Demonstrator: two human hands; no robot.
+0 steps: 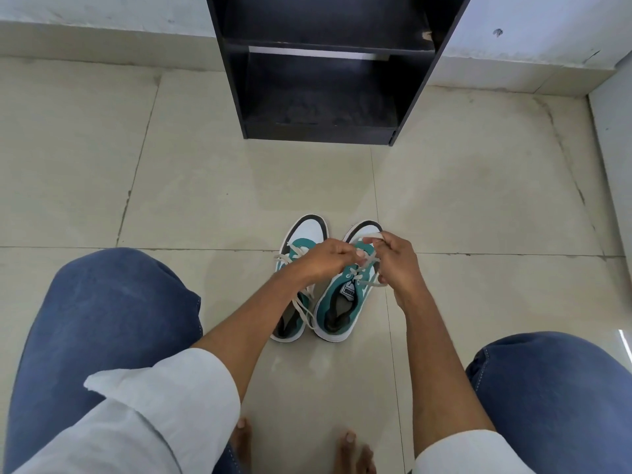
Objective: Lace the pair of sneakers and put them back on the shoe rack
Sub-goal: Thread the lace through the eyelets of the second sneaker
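Two teal, white and black sneakers stand side by side on the tiled floor, toes pointing away from me. Over the right sneaker [338, 309], my left hand [325, 258] pinches one end of its white lace [367, 283], and my right hand [396, 261] holds the other end near the toe. The left sneaker [301, 234] has loose white laces trailing over its side; my left forearm hides its middle. The black shoe rack [321, 131] stands against the wall ahead, both visible shelves bare.
My knees in blue jeans frame the view at lower left [102, 319] and lower right [554, 398]. My bare toes [349, 443] rest on the floor below the sneakers. A low wall step [612, 165] runs along the right side.
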